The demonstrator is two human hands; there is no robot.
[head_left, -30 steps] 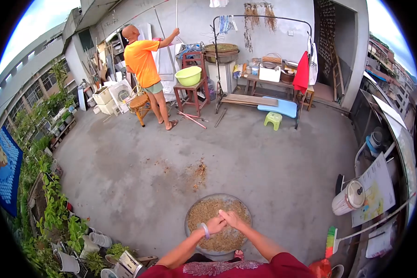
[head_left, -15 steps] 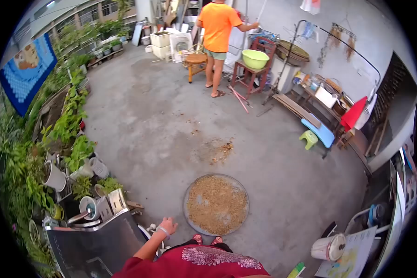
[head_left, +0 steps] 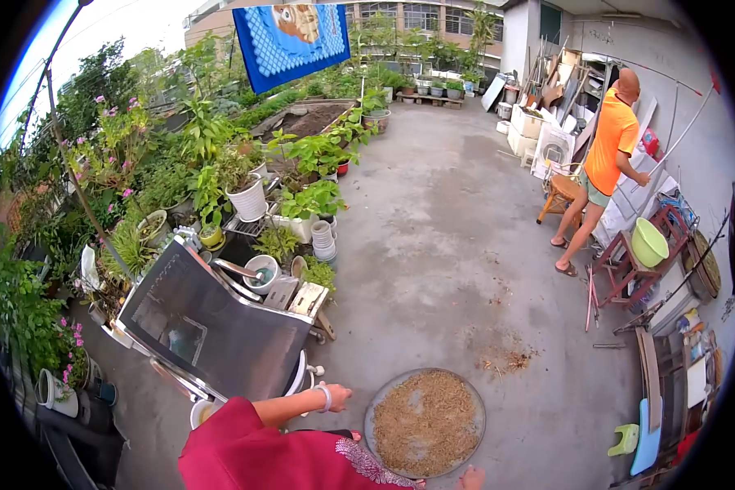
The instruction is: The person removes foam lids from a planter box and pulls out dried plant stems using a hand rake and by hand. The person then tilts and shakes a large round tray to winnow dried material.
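Observation:
My left hand point(head_left: 336, 398), with a pale band at the wrist, hangs over the concrete just left of a round flat tray point(head_left: 372, 435). Its fingers are loosely bent, and nothing shows in them. A layer of small brown dried bits point(head_left: 425, 412) covers most of the tray, which lies on the ground in front of me. Near the tray's lower right rim is my right hand point(head_left: 470, 478), small and blurred at the bottom of the view. Its fingers cannot be made out.
A dark mesh lounge chair point(head_left: 220, 318) stands at my left beside potted plants point(head_left: 310, 200). Brown scraps point(head_left: 510, 359) lie beyond the tray. A person in an orange shirt point(head_left: 612, 143) holds a long pole near a chair bearing a green basin point(head_left: 649, 243). A green stool point(head_left: 625, 439) is at right.
My view has swung left, bringing more plants and the whole lounge chair into sight. My left hand's fingers have drawn in from a spread pose. My right hand has come into view.

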